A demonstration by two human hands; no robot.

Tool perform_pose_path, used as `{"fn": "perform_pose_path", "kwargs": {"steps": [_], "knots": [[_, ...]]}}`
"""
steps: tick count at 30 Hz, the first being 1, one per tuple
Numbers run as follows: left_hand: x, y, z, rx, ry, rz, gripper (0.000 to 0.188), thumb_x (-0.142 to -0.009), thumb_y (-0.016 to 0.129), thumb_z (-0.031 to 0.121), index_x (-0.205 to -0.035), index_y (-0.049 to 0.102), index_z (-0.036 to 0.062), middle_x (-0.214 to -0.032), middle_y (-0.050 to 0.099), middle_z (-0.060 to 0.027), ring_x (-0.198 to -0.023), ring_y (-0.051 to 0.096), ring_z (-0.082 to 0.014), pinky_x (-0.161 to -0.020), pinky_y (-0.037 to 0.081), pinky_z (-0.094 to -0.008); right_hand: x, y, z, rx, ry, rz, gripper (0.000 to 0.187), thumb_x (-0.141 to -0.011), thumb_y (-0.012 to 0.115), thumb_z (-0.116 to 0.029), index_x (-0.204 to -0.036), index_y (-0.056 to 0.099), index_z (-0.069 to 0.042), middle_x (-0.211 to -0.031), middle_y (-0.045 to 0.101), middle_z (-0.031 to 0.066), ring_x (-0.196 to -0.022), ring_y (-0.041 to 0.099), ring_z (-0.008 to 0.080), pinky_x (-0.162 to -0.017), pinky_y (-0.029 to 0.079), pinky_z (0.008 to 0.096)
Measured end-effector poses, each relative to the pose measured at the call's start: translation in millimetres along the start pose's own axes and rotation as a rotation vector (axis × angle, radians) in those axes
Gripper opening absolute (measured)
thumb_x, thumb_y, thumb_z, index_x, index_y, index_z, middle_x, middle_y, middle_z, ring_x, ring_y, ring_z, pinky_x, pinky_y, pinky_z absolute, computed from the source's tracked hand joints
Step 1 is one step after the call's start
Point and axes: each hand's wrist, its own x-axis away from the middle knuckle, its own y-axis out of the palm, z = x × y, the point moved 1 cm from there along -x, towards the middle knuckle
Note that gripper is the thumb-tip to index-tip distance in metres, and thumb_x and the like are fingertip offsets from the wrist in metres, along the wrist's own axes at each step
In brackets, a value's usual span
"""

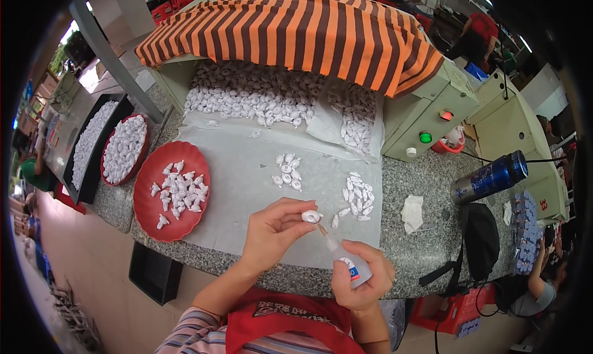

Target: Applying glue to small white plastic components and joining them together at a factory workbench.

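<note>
Pinched between thumb and fingers of my left hand (pixel 276 230) is a small white moulded piece (pixel 312 216). My right hand (pixel 364 277) wraps round a translucent squeeze bottle (pixel 347 259), its thin brownish nozzle tilted up to the white piece. Whether the tip touches cannot be made out. Beyond my hands, on a pale sheet (pixel 238 199), lie a cluster of rounded white pieces (pixel 286 170) and a pile of slimmer white pieces (pixel 357 196). Left of my hands, a red scalloped plate (pixel 143 196) bears more white pieces.
A pale-green machine (pixel 411 129) under an orange-and-brown striped cloth (pixel 290 30) holds heaps of white pieces. At left stand a red bowl (pixel 110 174) and black tray (pixel 74 196), both filled. A blue bottle (pixel 491 176), black bag (pixel 480 243) and paper scrap (pixel 412 214) lie right.
</note>
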Motion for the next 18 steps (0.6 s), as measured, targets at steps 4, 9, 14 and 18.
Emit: {"fn": "perform_pose_path", "kwargs": {"steps": [4, 9, 14, 18], "knots": [[2.0, -1.9, 4.4, 0.007, -0.001, -0.005, 0.034, -0.075, 0.056, -0.014, -0.108, 0.055, -0.0063, -0.108, 0.055, -0.0164, -0.094, 0.06, -0.0245, -0.08, 0.051, -0.0306, 0.4, 1.0, -0.4, -0.008, 0.0, -0.022, 0.024, -0.062, 0.062, -0.008, -0.084, 0.061, 0.002, -0.072, 0.063, 0.0123, -0.055, 0.06, 0.0206, -0.052, 0.047, 0.0262], [3.1, -5.3, 6.1, 0.025, -0.009, -0.014, 0.035, -0.075, 0.055, -0.014, -0.109, 0.054, -0.0065, -0.108, 0.056, -0.0171, -0.095, 0.06, -0.0244, -0.08, 0.051, -0.0303, -2.2, 3.1, -1.8, -0.025, -0.05, -0.046, 0.024, -0.062, 0.065, -0.003, -0.085, 0.06, 0.002, -0.068, 0.062, 0.0123, -0.052, 0.06, 0.0223, -0.048, 0.047, 0.0271], [5.3, -3.6, 8.7, 0.04, -0.086, 0.033, 0.03, -0.075, 0.056, -0.013, -0.104, 0.054, -0.0079, -0.101, 0.06, -0.0181, -0.092, 0.061, -0.022, -0.078, 0.051, -0.0299, -3.1, 4.6, -0.5, -0.058, -0.064, -0.044, 0.024, -0.062, 0.065, -0.003, -0.085, 0.06, 0.002, -0.068, 0.062, 0.012, -0.051, 0.059, 0.0222, -0.047, 0.046, 0.0271], [5.8, -2.7, 10.1, 0.047, -0.107, 0.027, 0.027, -0.075, 0.057, -0.012, -0.101, 0.054, -0.0079, -0.1, 0.061, -0.018, -0.091, 0.062, -0.0218, -0.077, 0.052, -0.0297, -2.8, 5.1, 0.8, -0.061, -0.083, -0.045, 0.025, -0.062, 0.065, -0.002, -0.086, 0.06, 0.001, -0.068, 0.062, 0.0113, -0.049, 0.058, 0.0218, -0.046, 0.046, 0.0272]]}}
